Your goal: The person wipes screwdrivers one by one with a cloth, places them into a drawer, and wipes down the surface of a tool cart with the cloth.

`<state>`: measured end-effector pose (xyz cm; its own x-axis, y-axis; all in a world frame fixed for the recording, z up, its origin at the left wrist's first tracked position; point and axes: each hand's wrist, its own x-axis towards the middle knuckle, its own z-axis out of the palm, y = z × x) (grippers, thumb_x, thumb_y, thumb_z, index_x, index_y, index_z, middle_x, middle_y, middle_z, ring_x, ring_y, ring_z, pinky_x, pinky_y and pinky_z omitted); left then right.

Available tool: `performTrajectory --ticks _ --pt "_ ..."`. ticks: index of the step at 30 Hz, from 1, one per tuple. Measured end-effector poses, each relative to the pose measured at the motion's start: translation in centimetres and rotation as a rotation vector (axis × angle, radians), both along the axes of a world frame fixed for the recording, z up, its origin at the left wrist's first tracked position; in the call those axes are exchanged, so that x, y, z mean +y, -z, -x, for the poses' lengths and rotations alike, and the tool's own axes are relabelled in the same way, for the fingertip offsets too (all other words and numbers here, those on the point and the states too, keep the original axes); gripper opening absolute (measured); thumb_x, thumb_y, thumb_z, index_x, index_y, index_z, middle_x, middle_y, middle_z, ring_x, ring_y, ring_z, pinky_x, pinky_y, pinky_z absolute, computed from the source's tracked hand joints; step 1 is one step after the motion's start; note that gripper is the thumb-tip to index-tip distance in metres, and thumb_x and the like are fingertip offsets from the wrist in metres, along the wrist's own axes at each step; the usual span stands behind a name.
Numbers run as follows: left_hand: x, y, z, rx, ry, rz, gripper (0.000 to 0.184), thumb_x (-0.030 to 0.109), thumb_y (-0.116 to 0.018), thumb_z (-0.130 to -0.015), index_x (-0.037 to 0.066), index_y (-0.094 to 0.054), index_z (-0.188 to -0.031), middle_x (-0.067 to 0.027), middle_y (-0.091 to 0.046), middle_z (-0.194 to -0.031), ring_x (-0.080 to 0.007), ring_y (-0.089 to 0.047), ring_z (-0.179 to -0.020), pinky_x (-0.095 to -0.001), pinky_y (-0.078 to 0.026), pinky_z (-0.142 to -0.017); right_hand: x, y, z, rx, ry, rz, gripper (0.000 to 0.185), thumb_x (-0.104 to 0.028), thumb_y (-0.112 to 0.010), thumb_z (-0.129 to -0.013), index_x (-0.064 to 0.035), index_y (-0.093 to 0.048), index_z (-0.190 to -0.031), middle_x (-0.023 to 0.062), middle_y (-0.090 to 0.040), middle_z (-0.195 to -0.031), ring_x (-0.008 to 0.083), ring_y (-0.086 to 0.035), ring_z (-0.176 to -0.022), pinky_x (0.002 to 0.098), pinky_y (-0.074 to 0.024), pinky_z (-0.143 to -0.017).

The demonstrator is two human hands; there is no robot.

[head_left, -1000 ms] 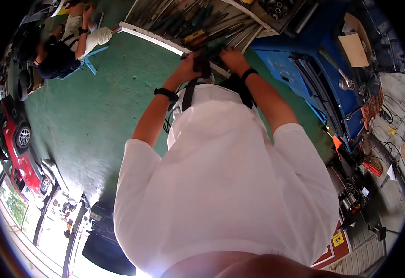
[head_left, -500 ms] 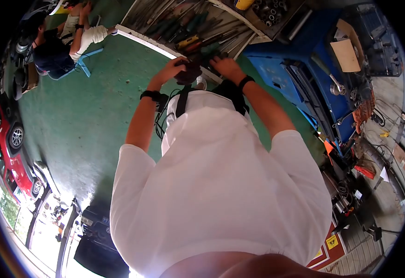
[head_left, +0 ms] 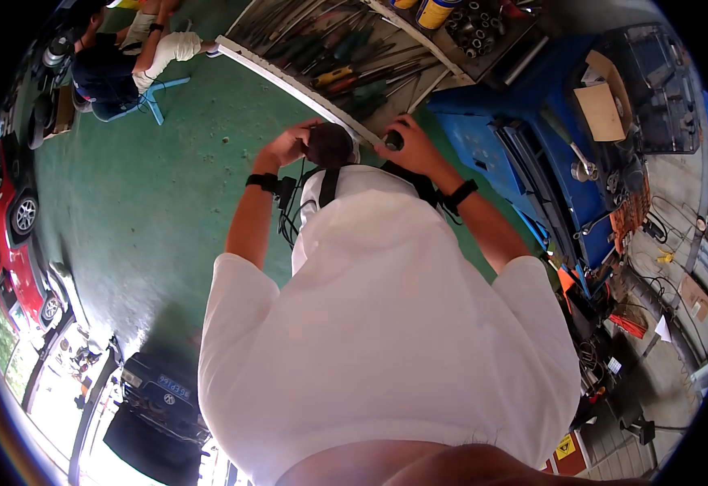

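My left hand [head_left: 289, 146] has its fingers closed on the side of a dark maroon, rounded bundle [head_left: 330, 147], which looks like bunched cloth. In my right hand [head_left: 415, 149] is a small dark object with a round end [head_left: 393, 140]; its kind cannot be made out. Both hands are in front of my waist, a little apart, close to the pale edge [head_left: 289, 84] of a wooden tool tray. Screwdrivers and other long hand tools lie jumbled in the tray, among them one with a yellow handle [head_left: 333, 75].
A blue cabinet [head_left: 471, 138] stands on the right, with a ratchet [head_left: 584, 168] and an open cardboard box [head_left: 601, 113] on it. Sockets [head_left: 475, 31] and yellow cans [head_left: 435, 12] are beyond the tray. A person [head_left: 111, 77] sits at left; a red car [head_left: 18, 243] is further off.
Both hands have drawn back from the tray towards my body, and the maroon bundle came with the left. My right hand has turned, showing the dark round-ended object.
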<state>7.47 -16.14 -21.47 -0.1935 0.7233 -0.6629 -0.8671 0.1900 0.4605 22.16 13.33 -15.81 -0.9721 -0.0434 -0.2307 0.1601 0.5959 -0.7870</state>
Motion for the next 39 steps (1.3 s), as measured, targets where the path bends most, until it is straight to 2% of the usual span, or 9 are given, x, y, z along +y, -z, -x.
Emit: performTrajectory --ticks 4,10,16,19,21,25,29,33,39 --pt "4.2 -3.5 -2.5 0.075 -0.007 -0.023 0.049 0.009 -0.056 -0.065 0.011 -0.052 -0.113 -0.0003 -0.053 -0.103 -0.0148 -0.053 -0.098 -0.0311 -0.044 -0.089 3.2 4.7 -2.2 -0.051 0.158 -0.017 0.045 -0.017 -0.074 -0.078 -0.003 -0.058 -0.118 0.0179 -0.052 -0.121 0.0351 -0.058 -0.107 0.0422 -0.0481 -0.091" --pt "8.8 -5.0 -5.1 0.153 0.055 -0.24 0.055 0.009 -0.07 -0.072 0.015 -0.046 -0.121 -0.0004 -0.052 -0.118 -0.0169 -0.052 -0.11 -0.0344 -0.043 -0.095 7.5 7.2 -5.9 0.182 0.415 -0.283 0.055 -0.016 -0.075 -0.072 0.0077 -0.052 -0.116 0.0258 -0.054 -0.117 0.0352 -0.058 -0.104 0.0391 -0.0491 -0.087" --pt "14.0 -9.4 -8.3 0.136 -0.107 -0.248 0.057 0.015 -0.081 -0.074 0.01 -0.043 -0.117 -0.0039 -0.05 -0.117 -0.019 -0.051 -0.111 -0.0351 -0.042 -0.099 12.3 5.3 -6.0 -0.682 0.424 0.288 0.03 -0.019 -0.072 -0.076 0.0052 -0.063 -0.092 0.0141 -0.064 -0.08 0.0252 -0.064 -0.062 0.0371 -0.0511 -0.052" --pt "16.6 -8.7 -8.7 0.675 0.195 -0.051 0.072 0.011 -0.083 -0.073 0.014 -0.038 -0.129 -0.0054 -0.049 -0.128 -0.0206 -0.05 -0.12 -0.0358 -0.042 -0.104 12.3 2.0 -7.6 -0.603 0.268 -0.033 0.029 -0.024 -0.074 -0.076 0.0021 -0.067 -0.085 0.0165 -0.066 -0.074 0.0287 -0.067 -0.065 0.0396 -0.0533 -0.058" --pt "18.1 -11.2 -10.0 1.045 0.152 -0.16 0.076 0.014 -0.085 -0.07 0.01 -0.039 -0.13 -0.0092 -0.053 -0.117 -0.0235 -0.053 -0.115 -0.0352 -0.044 -0.1 12.4 -0.5 -9.1 -0.156 0.121 -0.41 0.029 -0.025 -0.077 -0.073 -0.0013 -0.069 -0.089 0.0206 -0.069 -0.081 0.0349 -0.068 -0.067 0.0426 -0.0547 -0.063" --pt "21.0 -16.0 -12.1 1.425 0.387 -0.034 0.09 0.004 -0.083 -0.063 0.012 -0.039 -0.142 -0.0152 -0.056 -0.124 -0.0297 -0.053 -0.12 -0.0418 -0.043 -0.105 12.2 -6.9 -9.4 -0.05 0.029 -0.557 0.024 -0.022 -0.075 -0.074 -0.0046 -0.069 -0.09 0.0195 -0.07 -0.087 0.0382 -0.067 -0.073 0.0459 -0.0549 -0.068" --pt "22.2 -16.6 -13.7 1.901 0.47 0.041 0.083 0.016 -0.083 -0.064 0.014 -0.047 -0.139 -0.0155 -0.056 -0.124 -0.0377 -0.054 -0.115 -0.0429 -0.047 -0.097 12.0 -11.9 -8.8 0.171 -0.268 -0.669 0.018 -0.01 -0.067 -0.075 -0.0043 -0.062 -0.092 0.0151 -0.068 -0.079 0.0338 -0.068 -0.076 0.0442 -0.0542 -0.062" --pt "21.6 -17.5 -16.4 1.674 0.474 0.327 0.066 0.021 -0.082 -0.065 0.013 -0.056 -0.126 -0.0149 -0.061 -0.113 -0.0363 -0.061 -0.104 -0.0438 -0.053 -0.085 12.0 -11.9 -8.8 0.516 -0.378 -0.639 0.011 -0.009 -0.063 -0.077 -0.0065 -0.058 -0.087 0.0089 -0.064 -0.071 0.0292 -0.068 -0.067 0.0394 -0.0523 -0.054" --pt "18.9 -17.2 -17.3 1.977 0.382 0.487 0.029 0.022 -0.072 -0.072 0.012 -0.059 -0.097 -0.0078 -0.067 -0.083 -0.0307 -0.067 -0.081 -0.0423 -0.055 -0.066 12.6 -12.4 -9.2 0.637 -0.391 -0.68 0.009 -0.011 -0.061 -0.078 -0.0089 -0.056 -0.084 0.0048 -0.062 -0.068 0.024 -0.066 -0.062 0.0368 -0.0497 -0.049"
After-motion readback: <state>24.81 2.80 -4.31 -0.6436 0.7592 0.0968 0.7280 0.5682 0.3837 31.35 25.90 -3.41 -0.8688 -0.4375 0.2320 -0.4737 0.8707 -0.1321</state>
